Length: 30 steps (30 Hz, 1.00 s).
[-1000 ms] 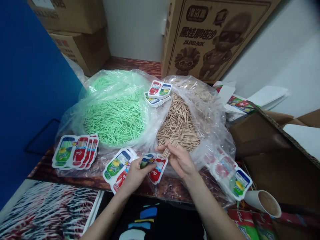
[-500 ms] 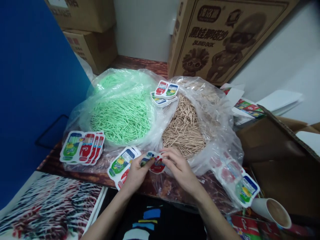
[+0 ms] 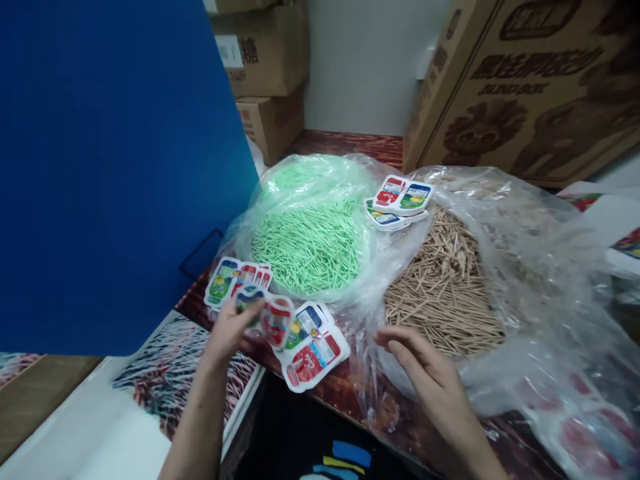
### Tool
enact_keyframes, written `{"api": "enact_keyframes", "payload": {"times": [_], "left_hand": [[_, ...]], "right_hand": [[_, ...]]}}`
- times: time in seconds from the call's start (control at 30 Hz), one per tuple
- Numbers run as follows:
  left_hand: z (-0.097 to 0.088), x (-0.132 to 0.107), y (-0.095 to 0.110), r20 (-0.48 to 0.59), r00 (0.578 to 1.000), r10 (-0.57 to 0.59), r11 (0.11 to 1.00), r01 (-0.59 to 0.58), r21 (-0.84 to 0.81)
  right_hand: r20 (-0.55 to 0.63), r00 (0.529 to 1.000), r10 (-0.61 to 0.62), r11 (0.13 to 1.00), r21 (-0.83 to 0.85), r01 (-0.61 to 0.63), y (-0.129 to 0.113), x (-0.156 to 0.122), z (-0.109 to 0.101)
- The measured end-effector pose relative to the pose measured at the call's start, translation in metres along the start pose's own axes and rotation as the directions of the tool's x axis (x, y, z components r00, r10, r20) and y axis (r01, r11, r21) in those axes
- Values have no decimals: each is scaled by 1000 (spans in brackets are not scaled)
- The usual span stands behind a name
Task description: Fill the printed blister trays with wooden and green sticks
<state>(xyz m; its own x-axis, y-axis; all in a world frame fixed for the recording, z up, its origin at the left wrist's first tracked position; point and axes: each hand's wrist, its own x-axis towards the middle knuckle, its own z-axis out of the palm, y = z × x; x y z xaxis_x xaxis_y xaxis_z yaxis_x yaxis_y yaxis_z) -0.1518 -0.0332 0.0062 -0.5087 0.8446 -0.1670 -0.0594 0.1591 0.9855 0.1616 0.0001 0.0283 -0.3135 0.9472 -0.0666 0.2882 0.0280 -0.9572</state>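
Note:
My left hand (image 3: 231, 327) pinches a soda-print card (image 3: 277, 319), green-blue on one half and red on the other, a little blurred by motion. That card is over the front edge of a fanned stack of similar cards (image 3: 220, 283) at the left. Just right of it lies another small pile of these cards (image 3: 313, 363), partly covered. My right hand (image 3: 425, 363) is apart from it, fingers slightly bent with nothing seen between them, in front of a clear bag (image 3: 530, 267) of brown paper sticks (image 3: 445, 300). Green sticks (image 3: 310, 247) fill a second bag to the left.
More cards (image 3: 403, 195) rest on the plastic between the bags. Tall cardboard boxes (image 3: 505, 100) stand behind, others (image 3: 270, 60) at the back left. A blue panel (image 3: 115, 173) blocks the left side. Plastic-covered cards (image 3: 590, 427) lie front right.
My left hand has left my right hand and carried the card leftward to the fanned stack. My right hand has let go of the card. The view has turned left.

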Motion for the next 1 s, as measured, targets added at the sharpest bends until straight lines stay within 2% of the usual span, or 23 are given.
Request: {"api": "enact_keyframes", "payload": {"times": [0.1,0.17,0.23,0.27,0.33,0.37,0.4,0.47,0.5,0.53,0.63,0.73,0.83,1.0], "left_hand": [[-44,40,-1,-132,991,-6,996,18,89],[-57,63,-3,-191,978,79,967,-29,255],[-57,76,-4,-215,940,264,843,-117,525],[-54,76,-4,-215,902,374,745,-155,649],[-40,66,-5,-189,813,551,564,-196,803],[-30,55,-7,-161,792,588,516,-214,830],[-19,43,-10,-112,806,581,505,-249,826],[5,17,-20,163,894,417,532,-385,754],[16,5,-25,284,905,318,535,-419,734],[26,-4,-32,331,908,255,529,-418,739],[44,-13,-47,260,949,181,568,-316,760],[43,-5,-54,173,970,173,667,-245,704],[36,3,-58,197,944,266,710,-330,623],[31,5,-56,252,895,368,659,-442,608]], "right_hand": [[89,995,45,999,-10,-44,8,2,7],[153,987,43,999,-23,-40,8,3,14],[193,981,26,999,-46,-17,6,3,19],[206,978,18,998,-59,-6,5,4,21],[220,975,22,997,-83,-3,5,5,23],[222,975,30,996,-93,-9,5,7,24],[222,974,39,995,-101,-16,6,9,24],[221,974,53,993,-111,-29,6,13,26],[228,972,53,993,-114,-27,5,15,28],[239,970,48,993,-115,-20,4,18,30],[288,958,10,992,-126,28,1,25,36],[306,952,-30,986,-146,78,2,30,42],[310,950,-50,983,-154,102,6,32,46],[306,949,-75,976,-174,134,15,36,48]]}}
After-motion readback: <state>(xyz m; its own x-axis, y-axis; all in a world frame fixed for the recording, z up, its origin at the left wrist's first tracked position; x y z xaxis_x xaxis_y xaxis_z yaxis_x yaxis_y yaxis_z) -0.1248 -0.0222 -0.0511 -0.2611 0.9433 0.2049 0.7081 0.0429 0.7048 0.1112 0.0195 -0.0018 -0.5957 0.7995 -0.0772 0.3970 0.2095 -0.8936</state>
